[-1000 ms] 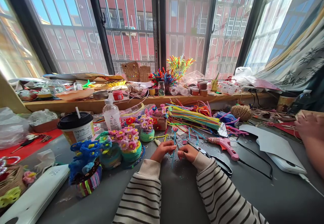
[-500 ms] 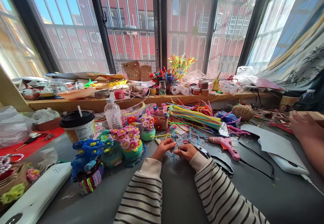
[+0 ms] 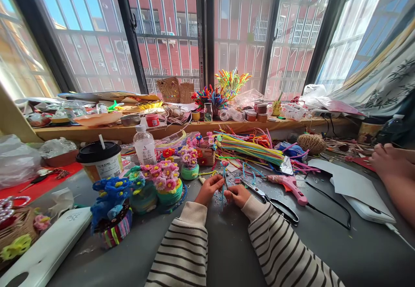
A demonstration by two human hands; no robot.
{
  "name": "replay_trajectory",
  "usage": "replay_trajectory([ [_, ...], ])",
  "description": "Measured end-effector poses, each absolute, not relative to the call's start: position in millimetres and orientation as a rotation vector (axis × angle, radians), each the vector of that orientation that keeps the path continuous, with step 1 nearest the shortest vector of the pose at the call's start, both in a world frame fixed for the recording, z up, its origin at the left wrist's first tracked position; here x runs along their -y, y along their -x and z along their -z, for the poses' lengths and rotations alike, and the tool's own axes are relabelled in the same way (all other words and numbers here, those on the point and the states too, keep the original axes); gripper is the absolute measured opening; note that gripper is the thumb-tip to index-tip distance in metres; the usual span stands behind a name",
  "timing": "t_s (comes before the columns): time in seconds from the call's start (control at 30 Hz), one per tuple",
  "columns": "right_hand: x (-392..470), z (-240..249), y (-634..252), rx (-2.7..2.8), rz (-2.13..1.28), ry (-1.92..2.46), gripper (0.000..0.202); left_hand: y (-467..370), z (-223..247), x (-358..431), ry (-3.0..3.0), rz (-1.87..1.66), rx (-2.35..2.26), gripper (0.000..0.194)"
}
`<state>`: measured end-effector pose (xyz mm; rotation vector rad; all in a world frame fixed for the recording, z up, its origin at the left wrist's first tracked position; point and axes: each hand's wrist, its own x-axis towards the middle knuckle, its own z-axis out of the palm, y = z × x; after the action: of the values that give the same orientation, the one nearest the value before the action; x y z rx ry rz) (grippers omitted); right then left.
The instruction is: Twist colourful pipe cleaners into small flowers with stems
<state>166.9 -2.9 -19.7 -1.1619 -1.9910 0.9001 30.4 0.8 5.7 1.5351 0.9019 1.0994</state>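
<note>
Fingers pinched, my left hand (image 3: pixel 210 190) holds a pipe-cleaner flower upright over the grey table; its light blue stem (image 3: pixel 222 200) runs down past the fingertips. A small pink-and-blue head (image 3: pixel 224 164) tops it. Close on the other side, my right hand (image 3: pixel 238 196) is closed with its fingertips on a thin dark strand beside the stem. Whether that strand is wire or pipe cleaner, I cannot tell. Scissors (image 3: pixel 259 192) with black handles lie just right of my right hand. Blue pipe-cleaner offcuts (image 3: pixel 251 169) and fine scraps are scattered beyond my fingers.
Pots of pipe-cleaner flowers (image 3: pixel 167 176) stand at left, near a lidded cup (image 3: pixel 100 159) and a bottle (image 3: pixel 145 145). A pink glue gun (image 3: pixel 290 187) with its black cord lies right. Behind are bundled pipe cleaners (image 3: pixel 253 148). Another person's hand (image 3: pixel 387 161) rests far right.
My hands stay in nearly the same place, with the fingertips shifted slightly around the stem. The thin dark strand now stands more upright against it. The other person's hand has moved a little.
</note>
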Motion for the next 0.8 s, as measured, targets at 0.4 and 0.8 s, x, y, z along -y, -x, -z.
replay_trajectory([
  [0.4,-1.1,23.5,-168.1,1.897,-0.865,1.244,0.050,-29.6,-6.2,-1.2,-1.415,-1.195,-0.898,0.020],
  [0.8,0.3,20.5,-169.5,1.951,-0.868,1.196,0.054,-31.9,-12.0,5.6,-1.467,-1.086,-0.860,0.019],
])
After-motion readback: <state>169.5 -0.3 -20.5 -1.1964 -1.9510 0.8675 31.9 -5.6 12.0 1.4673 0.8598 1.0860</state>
